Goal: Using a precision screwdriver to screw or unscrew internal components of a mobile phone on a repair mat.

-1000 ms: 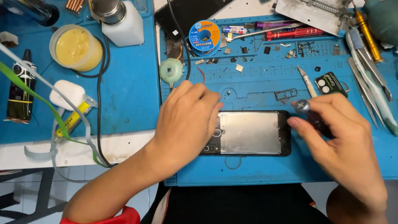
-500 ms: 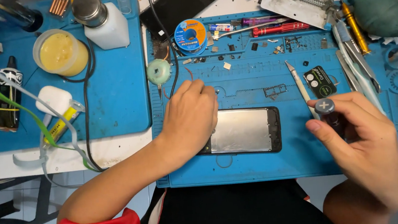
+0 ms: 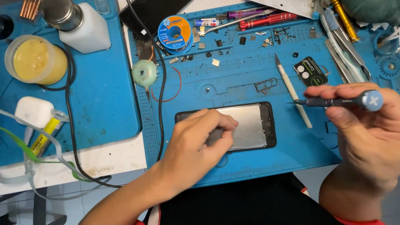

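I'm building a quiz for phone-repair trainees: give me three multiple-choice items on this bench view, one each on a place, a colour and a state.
1. Where does the phone lie?
A on the blue mat
B on the white paper
C in a lap

2. What colour is the cap of the screwdriver?
A red
B light blue
C yellow

3. What is the left hand doing?
A hanging free
B gripping the solder spool
C pressing on the phone

Answers: 1 A, the blue mat surrounds it. 2 B, the cap by the right hand is light blue. 3 C, fingers lie on its left end.
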